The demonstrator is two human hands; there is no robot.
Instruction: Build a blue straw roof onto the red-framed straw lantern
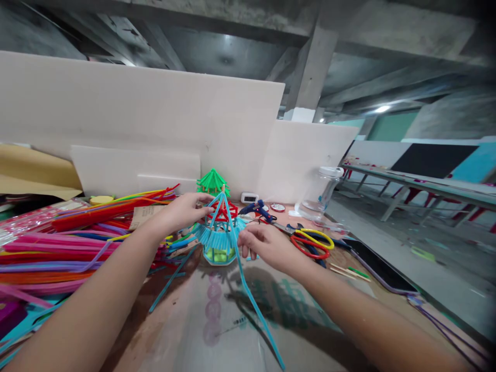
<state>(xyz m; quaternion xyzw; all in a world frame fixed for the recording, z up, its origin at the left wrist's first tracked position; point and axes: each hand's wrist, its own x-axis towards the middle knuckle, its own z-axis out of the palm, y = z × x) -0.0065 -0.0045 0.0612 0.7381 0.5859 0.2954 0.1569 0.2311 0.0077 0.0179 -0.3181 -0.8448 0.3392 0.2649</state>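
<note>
A small model pavilion (217, 240) made of pipe cleaners stands upright in front of me, with a light-blue fringed roof, a red upper frame and a yellow-green base. My left hand (189, 211) grips its upper part from the left, fingers closed at the red frame. A long light-blue pipe cleaner (253, 299) runs from the peak down across the table towards me. On the right side of the roof, my right hand (265, 245) has its fingers curled and pinched at this strand; the exact contact is partly hidden. Behind stands a green-roofed model (213, 181).
Bundles of coloured pipe cleaners (50, 258) cover the left side. To the right lie a blue glue gun (258, 208), scissors (313, 243), short sticks (343, 271), a phone (382, 266) and a clear plastic jug (320, 194). White boards (155, 113) rise behind.
</note>
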